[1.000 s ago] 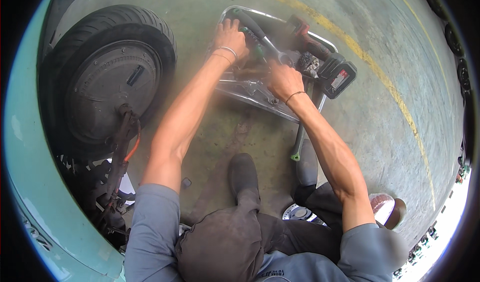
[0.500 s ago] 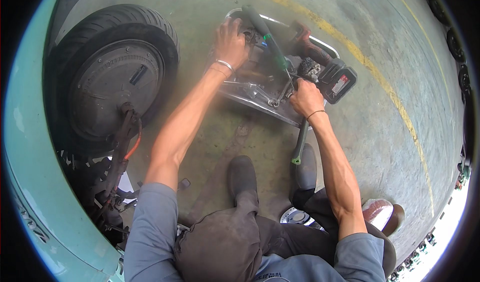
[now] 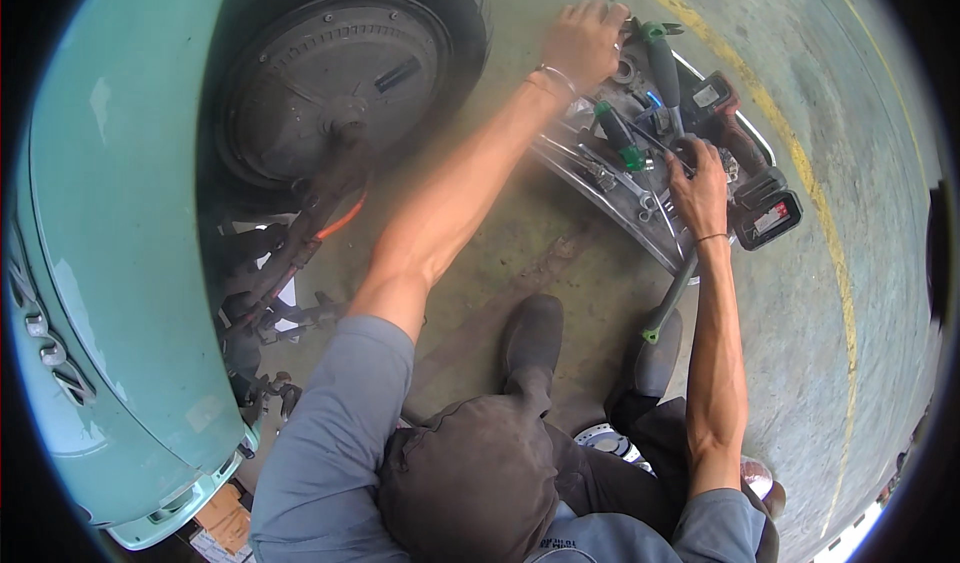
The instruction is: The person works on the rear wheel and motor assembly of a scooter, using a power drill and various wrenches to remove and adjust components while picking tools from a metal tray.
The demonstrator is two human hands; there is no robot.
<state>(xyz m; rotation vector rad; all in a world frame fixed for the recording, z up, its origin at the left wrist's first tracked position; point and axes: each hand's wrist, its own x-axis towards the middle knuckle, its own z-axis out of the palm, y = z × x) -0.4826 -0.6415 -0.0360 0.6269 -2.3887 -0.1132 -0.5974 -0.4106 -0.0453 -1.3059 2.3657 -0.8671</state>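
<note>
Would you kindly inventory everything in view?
Painted body panel: one, turquoise, left.
Round treaded rubber wheel: one, black, upper left.
Rimmed metal tray: one, silver, upper right.
Cylindrical tool handle: one, green-black, on tray.
Smaller tools: several, mostly silver, on tray.
Cordless power tool: one, red-black, tray's right.
Long tool handle: one, grey, green-tipped, tray's near edge.
Ringed metal disc: one, silver, lower centre.
Painted floor lines: two, yellow, right.
Boots: two, dark grey, lower centre.
Left hand: one, bare, upper centre.
Right hand: one, bare, over tray.
</note>
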